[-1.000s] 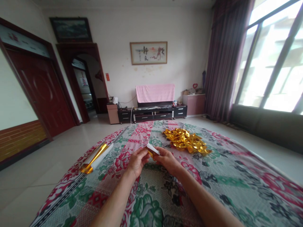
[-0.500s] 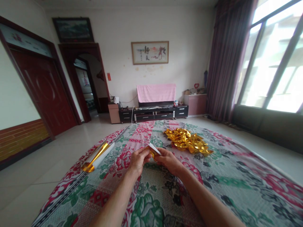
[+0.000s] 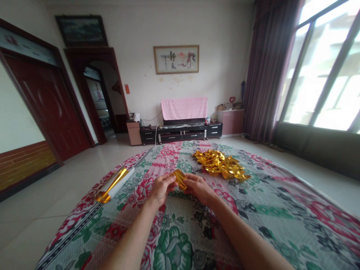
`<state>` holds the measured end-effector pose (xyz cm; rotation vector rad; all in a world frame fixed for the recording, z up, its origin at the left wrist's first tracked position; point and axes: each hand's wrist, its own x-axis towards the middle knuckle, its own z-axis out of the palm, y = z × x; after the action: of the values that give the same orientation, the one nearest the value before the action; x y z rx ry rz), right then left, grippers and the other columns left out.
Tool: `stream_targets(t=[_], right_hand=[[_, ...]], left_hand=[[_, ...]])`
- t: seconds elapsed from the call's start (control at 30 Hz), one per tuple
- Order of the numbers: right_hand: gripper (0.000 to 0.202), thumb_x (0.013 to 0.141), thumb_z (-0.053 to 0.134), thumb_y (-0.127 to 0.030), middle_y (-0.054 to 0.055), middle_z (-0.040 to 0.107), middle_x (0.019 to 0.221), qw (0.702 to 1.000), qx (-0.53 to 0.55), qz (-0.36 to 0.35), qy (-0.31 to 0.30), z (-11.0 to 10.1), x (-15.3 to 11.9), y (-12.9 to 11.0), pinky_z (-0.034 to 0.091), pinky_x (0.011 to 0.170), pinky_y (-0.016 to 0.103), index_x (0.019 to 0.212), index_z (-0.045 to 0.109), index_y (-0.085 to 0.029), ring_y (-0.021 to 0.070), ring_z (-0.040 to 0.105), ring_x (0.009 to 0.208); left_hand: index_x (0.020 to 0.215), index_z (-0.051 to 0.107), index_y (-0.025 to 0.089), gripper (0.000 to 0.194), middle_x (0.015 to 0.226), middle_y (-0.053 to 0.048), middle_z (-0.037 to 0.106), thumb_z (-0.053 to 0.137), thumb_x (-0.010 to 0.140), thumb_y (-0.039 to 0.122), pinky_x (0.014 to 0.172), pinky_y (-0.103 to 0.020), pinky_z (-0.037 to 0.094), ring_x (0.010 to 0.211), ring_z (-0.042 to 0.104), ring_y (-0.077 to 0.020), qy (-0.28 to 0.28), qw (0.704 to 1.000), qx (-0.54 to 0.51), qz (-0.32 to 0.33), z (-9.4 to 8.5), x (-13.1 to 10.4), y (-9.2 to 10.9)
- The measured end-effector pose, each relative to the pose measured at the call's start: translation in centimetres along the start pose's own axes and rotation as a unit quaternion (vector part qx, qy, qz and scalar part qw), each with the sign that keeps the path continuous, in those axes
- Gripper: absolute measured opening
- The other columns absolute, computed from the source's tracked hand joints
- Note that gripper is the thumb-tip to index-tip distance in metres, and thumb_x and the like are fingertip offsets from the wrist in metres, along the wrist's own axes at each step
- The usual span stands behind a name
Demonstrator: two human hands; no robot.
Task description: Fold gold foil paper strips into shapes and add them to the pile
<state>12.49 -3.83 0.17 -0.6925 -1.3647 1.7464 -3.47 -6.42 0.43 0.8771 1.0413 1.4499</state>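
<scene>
A small piece of gold foil paper [image 3: 179, 179] is stretched between my two hands, above the flowered cloth. My left hand [image 3: 162, 189] pinches its left side between thumb and fingers. On the right side, my right hand [image 3: 199, 188] grips the other end. Its shiny gold face is turned up, with creases across it. Beyond my right hand lies a heap of folded gold foil pieces [image 3: 221, 165]. At the left of the cloth rests a partly curled stack of gold and white sheets [image 3: 114, 184].
The flowered cloth [image 3: 174, 247] covers a broad round surface. Past its far edge stand a low black cabinet [image 3: 180, 135], a pink cloth [image 3: 184, 108] over a screen, and a pink side cabinet [image 3: 233, 123]. A window and a purple curtain [image 3: 270, 75] are at right.
The paper between my hands has turned, so its gold face shows where a white strip stood up before. The view has shifted slightly.
</scene>
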Motion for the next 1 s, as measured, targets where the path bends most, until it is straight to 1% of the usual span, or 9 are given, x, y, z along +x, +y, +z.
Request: stream_targets(t=[0.1, 0.23, 0.37, 0.57, 0.73, 0.9, 1.0], right_hand=[[0.026, 0.065, 0.066, -0.032, 0.001, 0.061, 0.076, 1.0, 0.01, 0.008, -0.025, 0.0, 0.0, 0.0, 0.045, 0.06, 0.022, 0.086, 0.062, -0.017, 0.0111, 0.055, 0.066], [0.021, 0.067, 0.063, -0.029, 0.001, 0.061, 0.076, 0.999, 0.016, 0.009, -0.048, 0.1, 0.0, 0.0, 0.045, 0.062, 0.022, 0.083, 0.062, -0.016, 0.011, 0.056, 0.068], [0.023, 0.066, 0.063, -0.03, 0.001, 0.062, 0.076, 0.999, 0.021, 0.014, -0.041, 0.1, 0.0, -0.1, 0.045, 0.061, 0.023, 0.084, 0.062, -0.017, 0.0122, 0.056, 0.068], [0.028, 0.066, 0.064, -0.034, 0.001, 0.062, 0.079, 0.998, 0.001, 0.013, -0.066, 0.2, -0.2, -0.3, 0.043, 0.062, 0.02, 0.088, 0.062, -0.016, 0.0104, 0.055, 0.069], [0.032, 0.065, 0.067, -0.035, 0.001, 0.061, 0.078, 0.997, -0.022, -0.002, -0.07, 0.2, -0.2, -0.3, 0.041, 0.061, 0.019, 0.091, 0.064, -0.016, 0.0092, 0.052, 0.066], [0.027, 0.061, 0.068, -0.03, -0.002, 0.058, 0.066, 0.996, -0.058, -0.024, -0.06, 0.4, 0.0, -0.1, 0.036, 0.053, 0.018, 0.084, 0.064, -0.016, 0.0075, 0.046, 0.056], [0.023, 0.06, 0.066, -0.028, -0.003, 0.056, 0.064, 0.996, -0.075, -0.032, -0.042, 0.6, 0.1, 0.0, 0.036, 0.052, 0.019, 0.079, 0.063, -0.016, 0.0077, 0.045, 0.055]], left_hand=[[0.078, 0.064, 0.011, 0.028, 0.06, -0.001, 0.061, 0.075, 0.057, 0.025, 0.04, -0.013, 0.042, 0.048, 0.056, -0.0069, -0.016, 1.0, -0.001, -0.012, -0.4, -0.2, 0.3], [0.079, 0.064, 0.011, 0.028, 0.058, -0.001, 0.06, 0.075, 0.057, 0.025, 0.04, -0.013, 0.042, 0.046, 0.055, -0.0062, -0.015, 1.0, 0.006, -0.015, -0.3, -0.5, 0.6], [0.076, 0.063, 0.011, 0.028, 0.057, -0.001, 0.06, 0.075, 0.055, 0.026, 0.04, -0.013, 0.041, 0.046, 0.055, -0.0067, -0.005, 1.0, 0.015, -0.013, -0.1, -0.6, 0.8], [0.075, 0.065, 0.011, 0.029, 0.055, -0.002, 0.061, 0.074, 0.056, 0.031, 0.04, -0.014, 0.037, 0.046, 0.053, -0.0077, 0.01, 0.998, 0.069, 0.009, -0.1, -0.2, 0.4], [0.076, 0.068, 0.011, 0.027, 0.05, -0.002, 0.061, 0.069, 0.062, 0.034, 0.042, -0.016, 0.035, 0.043, 0.05, -0.0075, 0.02, 0.99, 0.136, 0.042, 0.1, -0.2, 0.3], [0.072, 0.068, 0.011, 0.024, 0.049, -0.002, 0.061, 0.068, 0.062, 0.033, 0.041, -0.016, 0.035, 0.041, 0.049, -0.007, 0.028, 0.985, 0.162, 0.05, 0.8, -0.6, 0.7], [0.072, 0.068, 0.01, 0.024, 0.049, -0.003, 0.061, 0.068, 0.062, 0.032, 0.042, -0.015, 0.036, 0.041, 0.049, -0.0067, 0.028, 0.984, 0.17, 0.049, 1.0, -0.8, 0.9]])
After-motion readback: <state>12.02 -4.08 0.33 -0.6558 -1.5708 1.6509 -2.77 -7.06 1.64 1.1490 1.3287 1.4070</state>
